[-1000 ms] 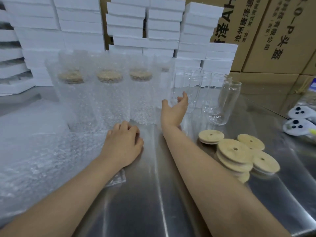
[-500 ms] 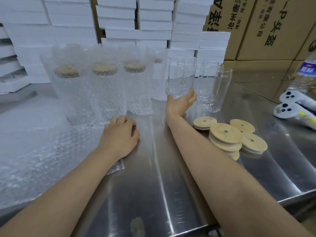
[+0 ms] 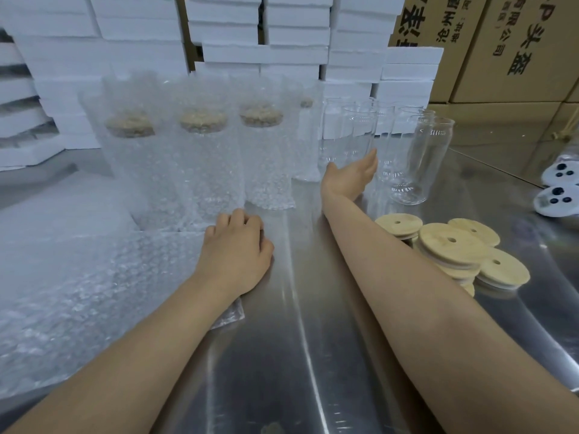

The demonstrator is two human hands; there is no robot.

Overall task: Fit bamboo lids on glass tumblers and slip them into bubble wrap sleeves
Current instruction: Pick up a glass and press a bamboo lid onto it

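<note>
Table: brushed stainless steel top point(image 3: 313, 364), glossy, streaked with reflections.

Containers:
- Three upright clear glass tumblers in bubble wrap sleeves point(image 3: 203, 158) stand in a row at centre-left. Each holds a round, pale bamboo lid up at the rim, blurred by the dimpled film. A fourth wrapped tumbler point(image 3: 305, 126) stands behind them.
- A cluster of bare clear glass tumblers point(image 3: 429, 161) stands just to the right, upright, lidless and empty.
- Loose round bamboo lids point(image 3: 451, 245), flat discs each with a small centre hole, lie in a low overlapping pile on the right, near the right forearm.
- Flat bubble wrap sleeves point(image 3: 78, 292) lie heaped at left, cloudy and pebbled.

Hands:
- Left hand point(image 3: 238, 255) rests at the edge of the flat sleeves, fingers loosely curled under; nothing seen in its grip.
- Right hand point(image 3: 351, 177) is stretched to the foot of the bare tumblers, fingers straight and together. Contact with the glass cannot be told.

Behind: stacked white foam boxes point(image 3: 297, 42) and brown cardboard cartons point(image 3: 507, 57). Far right: two white controllers with black buttons point(image 3: 556, 197).
</note>
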